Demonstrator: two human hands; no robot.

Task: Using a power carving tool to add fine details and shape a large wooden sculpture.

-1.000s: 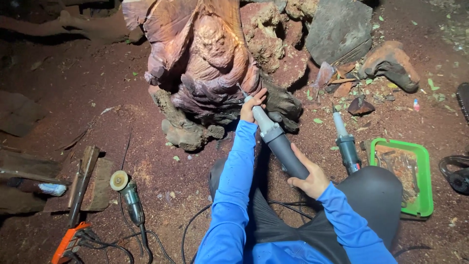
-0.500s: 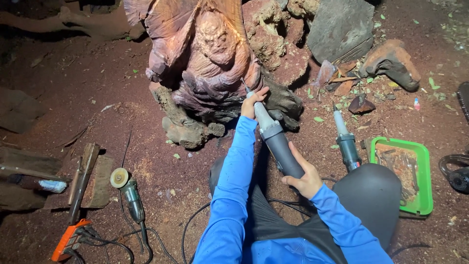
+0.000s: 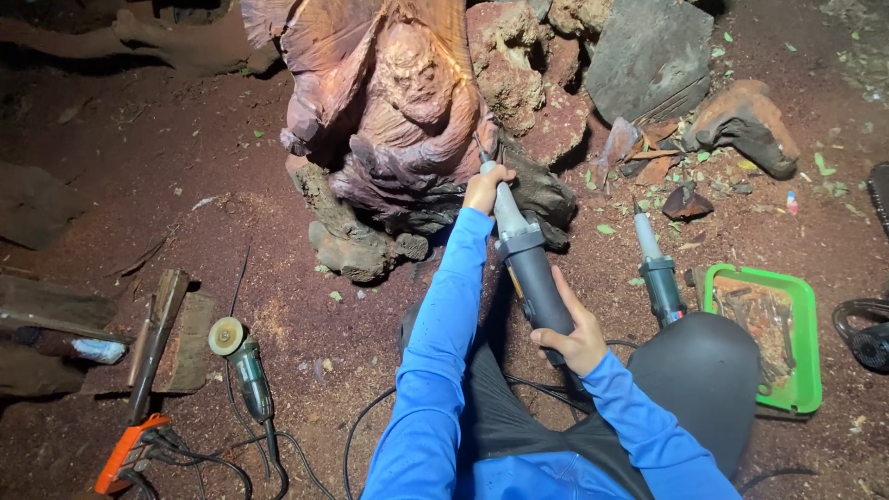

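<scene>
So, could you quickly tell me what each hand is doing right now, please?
Left hand: closed around the front end of the die grinder, beside the wood carving.
Right hand: closed around the die grinder's dark rear body.

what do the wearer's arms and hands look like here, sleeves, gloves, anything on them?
Both arms wear long, bright blue sleeves of smooth, slightly shiny fabric, creased along the forearms and ending at the wrists. The left hand and right hand are bare: no gloves. No watch, ring or markings show. The cuffs are plain, the same blue.
</scene>
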